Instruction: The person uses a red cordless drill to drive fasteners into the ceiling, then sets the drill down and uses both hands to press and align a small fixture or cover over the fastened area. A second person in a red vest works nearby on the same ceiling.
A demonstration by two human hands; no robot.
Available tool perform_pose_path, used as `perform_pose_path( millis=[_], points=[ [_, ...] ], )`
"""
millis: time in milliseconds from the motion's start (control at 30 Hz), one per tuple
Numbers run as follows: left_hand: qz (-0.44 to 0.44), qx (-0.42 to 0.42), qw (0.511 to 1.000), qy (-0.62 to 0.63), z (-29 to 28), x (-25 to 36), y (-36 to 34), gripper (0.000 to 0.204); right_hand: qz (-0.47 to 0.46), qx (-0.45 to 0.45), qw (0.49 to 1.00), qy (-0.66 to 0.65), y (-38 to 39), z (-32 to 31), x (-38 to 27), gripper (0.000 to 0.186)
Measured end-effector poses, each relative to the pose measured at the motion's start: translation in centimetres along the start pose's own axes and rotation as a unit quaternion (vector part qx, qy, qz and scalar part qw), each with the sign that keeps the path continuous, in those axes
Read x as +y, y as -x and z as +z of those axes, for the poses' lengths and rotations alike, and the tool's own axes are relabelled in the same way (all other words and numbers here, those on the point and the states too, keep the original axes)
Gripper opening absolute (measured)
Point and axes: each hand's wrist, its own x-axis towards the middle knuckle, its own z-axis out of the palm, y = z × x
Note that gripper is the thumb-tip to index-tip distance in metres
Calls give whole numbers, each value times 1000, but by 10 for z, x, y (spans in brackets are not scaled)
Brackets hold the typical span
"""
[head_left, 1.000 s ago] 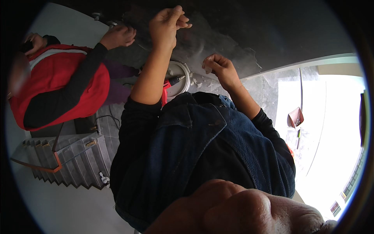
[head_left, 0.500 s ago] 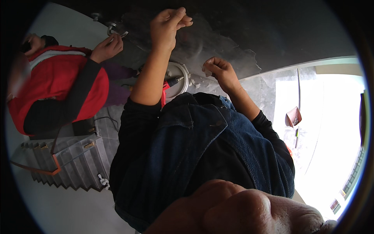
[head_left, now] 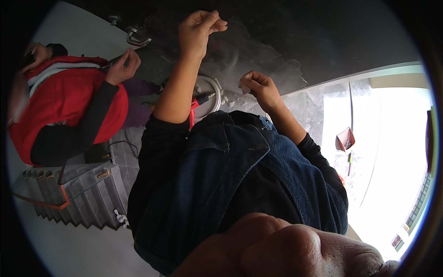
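Observation:
My left hand (head_left: 198, 34) is raised against a dark, smudged door panel (head_left: 341, 41), thumb and fingers pinched together; whatever lies between them cannot be made out. Lower and to the right, my right hand (head_left: 263, 87) is closed, fingers curled, on a small pale scrap (head_left: 244, 87) that pokes out at the fingertips. Between the hands, the panel carries a whitish, hazy patch with a ragged edge. Beneath my left forearm, a red and black power tool (head_left: 199, 102) with a metal tip lies over a round whitish bucket (head_left: 217, 87), partly hidden by my arm.
At left stands a person in a red vest (head_left: 78, 101), one hand (head_left: 123, 67) near a metal door handle (head_left: 137, 38). Behind are grey stairs (head_left: 87, 198) and a cable (head_left: 127, 142). A dustpan (head_left: 345, 139) stands on the bright floor at right. Pale crumbs lie beside the bucket.
The other person's hand has come away from the door handle, down and to the left. My hands have barely moved.

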Motion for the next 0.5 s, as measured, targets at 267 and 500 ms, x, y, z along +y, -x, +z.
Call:
perform_pose_path(
  millis=[267, 500],
  points=[
    [-2, 10, 1000, -10, 1, -5, -2, 17, 3, -4, 1000, -10, -2, -3, 3, 9],
    [0, -7, 1000, 7, -3, -11, -7, 18, 7, -8, 1000, 13, -7, -7, 8, 9]
  ],
)
